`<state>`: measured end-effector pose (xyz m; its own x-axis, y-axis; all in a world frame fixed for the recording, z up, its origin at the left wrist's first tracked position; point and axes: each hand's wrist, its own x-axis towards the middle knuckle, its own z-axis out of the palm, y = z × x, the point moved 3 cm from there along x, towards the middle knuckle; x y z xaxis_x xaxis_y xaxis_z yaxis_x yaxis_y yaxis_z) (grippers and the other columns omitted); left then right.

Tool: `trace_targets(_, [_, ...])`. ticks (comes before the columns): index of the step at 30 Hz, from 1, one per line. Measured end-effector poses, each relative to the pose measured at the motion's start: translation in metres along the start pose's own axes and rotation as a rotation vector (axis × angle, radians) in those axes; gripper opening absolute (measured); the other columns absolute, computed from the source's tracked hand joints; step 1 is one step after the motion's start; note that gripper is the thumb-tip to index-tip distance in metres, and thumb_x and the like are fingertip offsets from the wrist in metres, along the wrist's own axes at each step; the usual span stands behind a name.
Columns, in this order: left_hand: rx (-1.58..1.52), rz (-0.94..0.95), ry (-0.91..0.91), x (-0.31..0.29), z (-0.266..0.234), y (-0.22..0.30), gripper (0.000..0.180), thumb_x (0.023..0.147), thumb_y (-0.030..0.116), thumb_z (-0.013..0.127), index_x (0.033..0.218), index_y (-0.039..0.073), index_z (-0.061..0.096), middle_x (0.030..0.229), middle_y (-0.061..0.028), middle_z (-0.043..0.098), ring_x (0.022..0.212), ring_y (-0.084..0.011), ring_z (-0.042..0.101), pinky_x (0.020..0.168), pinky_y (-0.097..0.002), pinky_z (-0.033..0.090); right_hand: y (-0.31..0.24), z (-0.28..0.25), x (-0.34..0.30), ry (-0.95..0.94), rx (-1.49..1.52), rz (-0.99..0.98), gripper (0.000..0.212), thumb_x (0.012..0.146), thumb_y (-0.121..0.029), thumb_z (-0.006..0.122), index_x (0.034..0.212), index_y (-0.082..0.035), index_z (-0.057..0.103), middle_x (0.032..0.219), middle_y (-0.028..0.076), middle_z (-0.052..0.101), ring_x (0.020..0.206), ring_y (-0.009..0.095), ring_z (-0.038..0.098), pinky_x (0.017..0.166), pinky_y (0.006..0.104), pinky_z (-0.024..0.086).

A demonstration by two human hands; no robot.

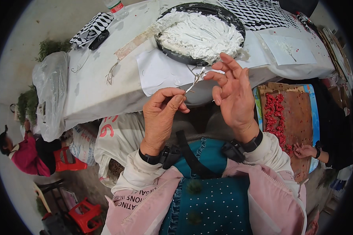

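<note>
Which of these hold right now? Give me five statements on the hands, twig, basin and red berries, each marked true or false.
1. The left hand pinches a thin twig. True.
2. The right hand is clenched in a fist. False: the right hand is open, palm showing.
3. White paste sits in the black basin. True.
4. The main cluster of red berries lies left of both hands. False: the red berries are to the right.
5. Another person's hand is beside the berries. True.
</note>
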<state>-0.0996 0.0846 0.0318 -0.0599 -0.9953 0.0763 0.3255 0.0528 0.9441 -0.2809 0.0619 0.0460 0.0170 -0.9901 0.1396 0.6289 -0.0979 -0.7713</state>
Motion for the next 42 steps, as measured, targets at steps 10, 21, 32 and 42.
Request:
trace_targets(10, [-0.052, 0.009, 0.033, 0.002, -0.001, 0.0, 0.013, 0.093, 0.004, 0.061, 0.103, -0.002, 0.064, 0.087, -0.0055, 0.062, 0.072, -0.0106, 0.06, 0.067, -0.0263, 0.054, 0.008, 0.001, 0.001, -0.034, -0.02, 0.046, 0.059, 0.103, -0.049, 0.028, 0.138, -0.003, 0.038, 0.114, 0.009, 0.053, 0.103, 0.019, 0.058, 0.054, 0.0207, 0.041])
trace_targets(21, [0.262, 0.263, 0.27, 0.043, -0.073, -0.004, 0.011, 0.092, 0.004, 0.061, 0.102, -0.001, 0.064, 0.082, -0.0044, 0.062, 0.068, -0.0103, 0.059, 0.066, -0.0243, 0.05, -0.001, -0.089, 0.014, 0.415, -0.299, -0.241, 0.045, 0.104, -0.036, 0.034, 0.129, 0.0, 0.044, 0.109, 0.009, 0.054, 0.1, 0.018, 0.058, 0.061, 0.0239, 0.047])
trace_targets(32, [0.183, 0.273, 0.273, 0.052, -0.095, -0.012, 0.014, 0.094, 0.006, 0.06, 0.106, -0.001, 0.061, 0.09, -0.0049, 0.06, 0.076, -0.0109, 0.057, 0.072, -0.0268, 0.052, -0.051, -0.148, 0.004, 0.541, -0.582, -0.343, 0.041, 0.104, -0.033, 0.037, 0.122, 0.002, 0.048, 0.104, 0.01, 0.055, 0.094, 0.015, 0.058, 0.065, 0.0249, 0.05])
trace_targets(42, [0.191, 0.348, 0.301, 0.057, -0.082, -0.004, 0.013, 0.095, 0.005, 0.057, 0.106, -0.001, 0.06, 0.09, -0.0049, 0.059, 0.077, -0.0115, 0.056, 0.081, -0.0322, 0.054, -0.029, -0.171, 0.021, 0.622, -0.405, -0.378, 0.041, 0.104, -0.033, 0.038, 0.12, 0.003, 0.049, 0.104, 0.009, 0.055, 0.093, 0.017, 0.058, 0.07, 0.0266, 0.051])
